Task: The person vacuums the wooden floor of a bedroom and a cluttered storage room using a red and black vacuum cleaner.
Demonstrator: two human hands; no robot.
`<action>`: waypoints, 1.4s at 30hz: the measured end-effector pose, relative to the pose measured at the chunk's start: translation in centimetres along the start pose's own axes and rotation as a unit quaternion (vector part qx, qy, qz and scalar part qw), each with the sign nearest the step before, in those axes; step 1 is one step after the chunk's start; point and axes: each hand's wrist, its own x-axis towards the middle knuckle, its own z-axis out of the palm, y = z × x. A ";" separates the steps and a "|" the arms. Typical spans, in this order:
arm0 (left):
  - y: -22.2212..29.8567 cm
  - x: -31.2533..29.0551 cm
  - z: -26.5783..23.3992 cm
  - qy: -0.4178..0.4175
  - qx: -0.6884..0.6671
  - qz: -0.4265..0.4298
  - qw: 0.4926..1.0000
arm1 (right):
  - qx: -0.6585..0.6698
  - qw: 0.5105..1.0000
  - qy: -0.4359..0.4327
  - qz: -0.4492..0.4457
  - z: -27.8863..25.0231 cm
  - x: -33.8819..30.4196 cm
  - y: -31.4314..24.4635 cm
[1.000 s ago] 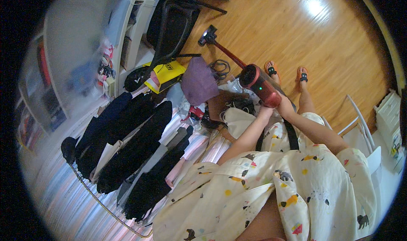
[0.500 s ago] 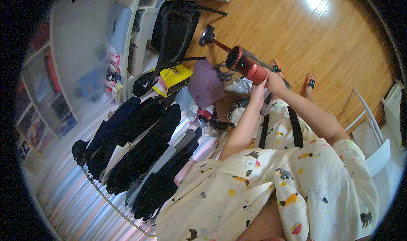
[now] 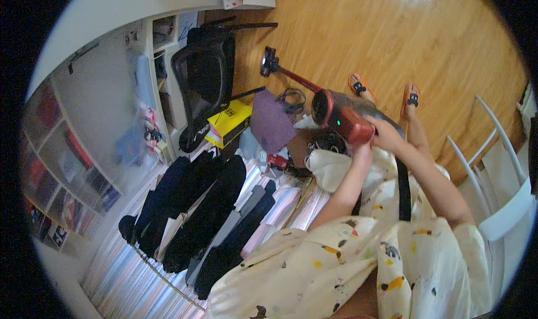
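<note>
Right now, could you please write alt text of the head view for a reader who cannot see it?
A person holds a red stick vacuum with both hands, left hand and right hand at its body, its head on the wooden floor. Dark clothes hang on a rack to the left, near a black chair.

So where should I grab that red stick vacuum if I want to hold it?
Take it at the thick motor end, probably from behind and below, where the left hand and right hand already meet it. That bulky end sits nearest the body, while the thin red tube slants away to the floor head on the wooden floor. The exact grip is hidden behind the hands.
</note>
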 end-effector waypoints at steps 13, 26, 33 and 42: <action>-6.1 10.9 1.7 -0.025 -0.200 0.018 0.979 | 0.042 0.999 -0.023 -0.007 -2.1 7.6 10.4; -0.7 20.5 0.6 0.127 -0.209 0.115 0.963 | 0.047 0.996 -0.027 -0.069 5.0 20.0 14.1; 0.7 28.4 -1.6 0.074 -0.183 0.176 0.964 | -0.010 0.994 -0.068 -0.090 6.4 27.8 16.6; 6.6 36.3 -4.7 0.141 0.002 0.245 0.959 | -0.049 0.984 -0.056 -0.161 8.9 37.5 16.0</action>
